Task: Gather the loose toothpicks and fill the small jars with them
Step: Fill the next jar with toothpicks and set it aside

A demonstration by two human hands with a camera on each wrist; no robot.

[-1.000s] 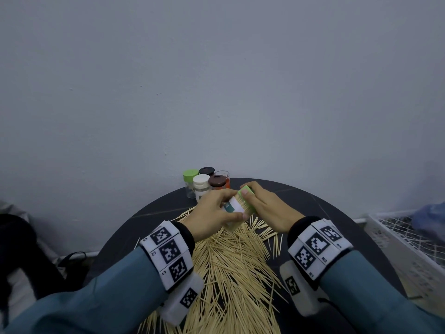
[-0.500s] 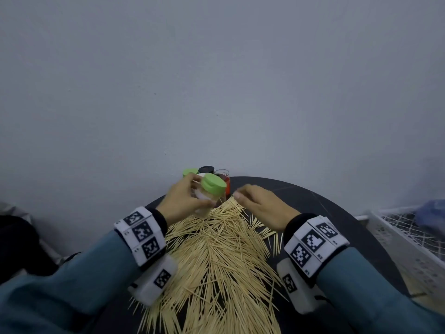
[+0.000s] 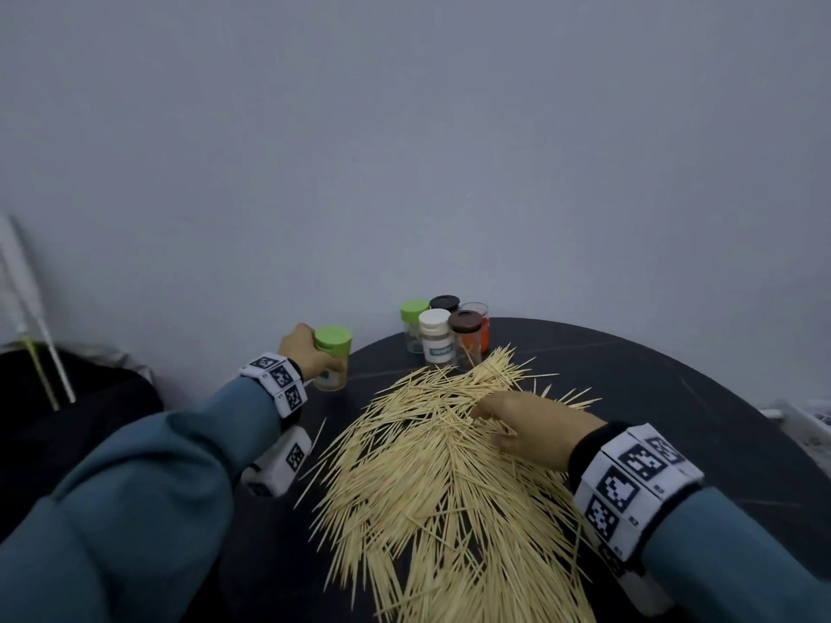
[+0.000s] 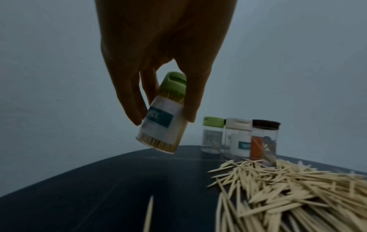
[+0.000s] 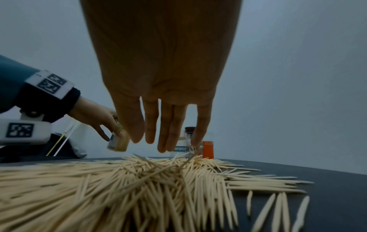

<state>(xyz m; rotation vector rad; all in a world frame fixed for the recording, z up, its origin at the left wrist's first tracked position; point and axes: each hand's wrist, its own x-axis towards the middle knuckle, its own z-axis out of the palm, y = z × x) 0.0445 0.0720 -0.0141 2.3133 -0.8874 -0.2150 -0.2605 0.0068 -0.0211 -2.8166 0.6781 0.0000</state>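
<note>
The light around me is dim, flat and bluish, with only faint shadows. From my wrists, my left hand [image 4: 158, 51] and right hand [image 5: 160, 62] look dark against the pale wall. Nearby toothpicks [image 5: 139, 188] blur, and edges bend.

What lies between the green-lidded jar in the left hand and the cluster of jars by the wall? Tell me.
Only bare dark tabletop separates the held jar from the jar cluster, shown in the left wrist view; the toothpick pile lies nearer the camera.

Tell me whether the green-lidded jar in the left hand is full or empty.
Full. In the left wrist view, the jar that the left hand grips shows toothpicks packed tight at its clear base and under its closed green lid.
</note>
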